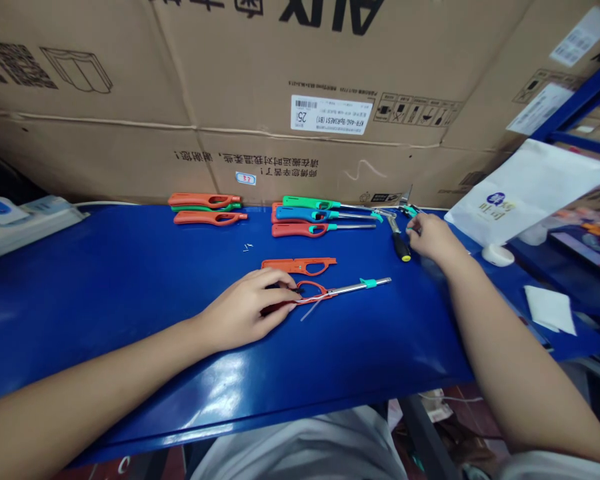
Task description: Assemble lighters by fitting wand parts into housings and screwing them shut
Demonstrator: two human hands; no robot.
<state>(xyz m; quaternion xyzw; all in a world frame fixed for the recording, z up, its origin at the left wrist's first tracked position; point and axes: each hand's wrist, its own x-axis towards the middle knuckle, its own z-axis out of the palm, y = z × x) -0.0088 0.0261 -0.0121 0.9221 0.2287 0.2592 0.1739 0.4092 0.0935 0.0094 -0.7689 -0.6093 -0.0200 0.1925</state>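
Observation:
My left hand (pixel 257 303) is closed around the handle end of an opened orange gas lighter (pixel 316 291). From that lighter a metal tube (pixel 353 288) with a teal clip points right, and a thin pale wire hangs loose. Just behind it lies a separate orange handle shell half (pixel 299 266). At the back right, my right hand (pixel 433 237) has its fingers curled on a metal tool with teal on its handle (pixel 410 210); the fingers partly hide it. A screwdriver with a black and yellow handle (pixel 399 243) lies just left of those fingers.
Several lighters with metal tubes (pixel 325 215) lie at the back middle, and more orange and green handles (pixel 205 208) at back left. Tiny pale pieces (pixel 248 247) lie on the blue table (pixel 170 280). A large cardboard box (pixel 240 100) walls the back; a white bag (pixel 520 193) stands right.

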